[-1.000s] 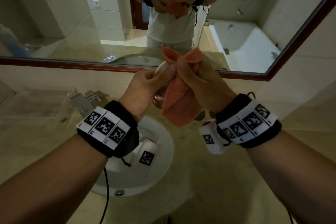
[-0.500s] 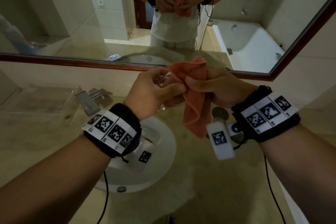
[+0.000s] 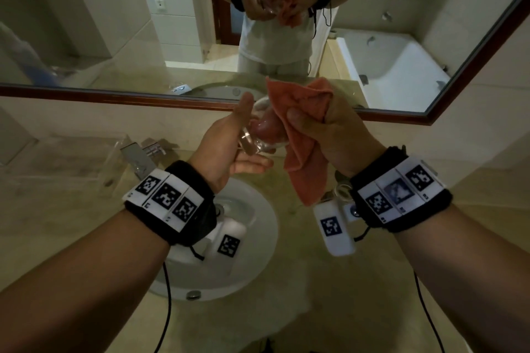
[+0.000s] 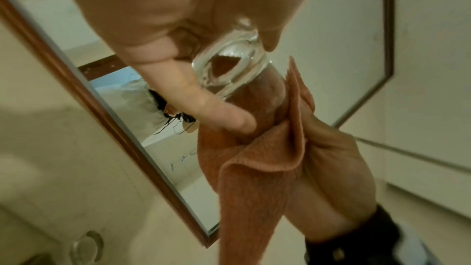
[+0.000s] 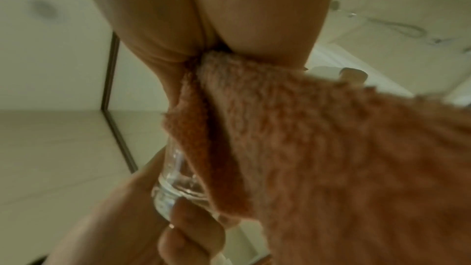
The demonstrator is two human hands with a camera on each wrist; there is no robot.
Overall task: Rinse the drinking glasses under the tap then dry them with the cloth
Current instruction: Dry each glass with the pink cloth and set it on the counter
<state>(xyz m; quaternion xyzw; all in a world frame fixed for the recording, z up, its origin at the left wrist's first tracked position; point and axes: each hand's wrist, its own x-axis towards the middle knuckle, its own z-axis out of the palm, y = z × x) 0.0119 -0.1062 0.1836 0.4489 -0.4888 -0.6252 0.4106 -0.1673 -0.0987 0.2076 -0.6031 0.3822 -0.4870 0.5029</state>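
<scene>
A clear drinking glass [image 3: 259, 137] lies tilted in my left hand [image 3: 238, 140] above the basin, fingers curled under it and thumb pointing up. My right hand [image 3: 321, 129] grips an orange cloth [image 3: 301, 157], bunched at the glass's mouth, its tail hanging down. In the left wrist view the cloth [image 4: 254, 178] shows through the thick base of the glass [image 4: 237, 72], so part of it is inside. The right wrist view shows the cloth [image 5: 318, 158] against the wall of the glass [image 5: 175, 184], with left fingertips [image 5: 188, 229] at its base.
A white round basin [image 3: 258, 252] sits in the beige stone counter [image 3: 315, 309] under my hands. A chrome tap [image 3: 140, 157] stands at the back left. A wood-framed mirror [image 3: 114, 96] runs along the wall. A round glassy object [image 4: 86, 247] rests on the counter.
My left thumb has lifted off the cloth and now points up, uncovering the glass. My right hand has turned with the cloth and shifted slightly right.
</scene>
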